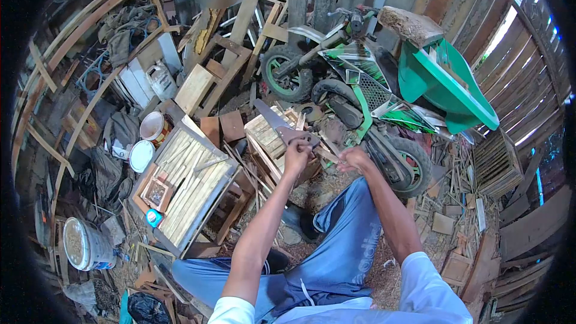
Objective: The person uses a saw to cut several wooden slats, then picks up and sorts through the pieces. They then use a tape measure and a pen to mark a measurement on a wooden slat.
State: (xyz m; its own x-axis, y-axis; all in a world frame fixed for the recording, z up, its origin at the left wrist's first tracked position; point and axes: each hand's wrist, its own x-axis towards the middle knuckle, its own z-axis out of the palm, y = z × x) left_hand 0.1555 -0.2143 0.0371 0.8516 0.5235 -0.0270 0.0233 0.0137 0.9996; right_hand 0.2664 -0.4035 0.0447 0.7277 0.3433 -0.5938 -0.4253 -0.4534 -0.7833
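Left hand [297, 155] has its fingers wrapped tight round the handle of a saw [277, 123], blade pointing up and left, away from the body. Right hand [354, 159] sits just right of it with fingers curled in on a thin wood strip [329, 149]; can't tell how hard it's pinching. Both hover over a small slatted crate [270, 138] sitting in the middle of the floor.

Containers: a flat tray [180, 183] to the left is packed with pale wood strips plus a little box. Far left of that, a tin [154, 126] and a white lid [141, 156]. Near left, a bucket [87, 244] holding something grainy.

The saw looks worn, with a grey pointed blade and dark handle. A green motorbike [354, 84] is parked behind.
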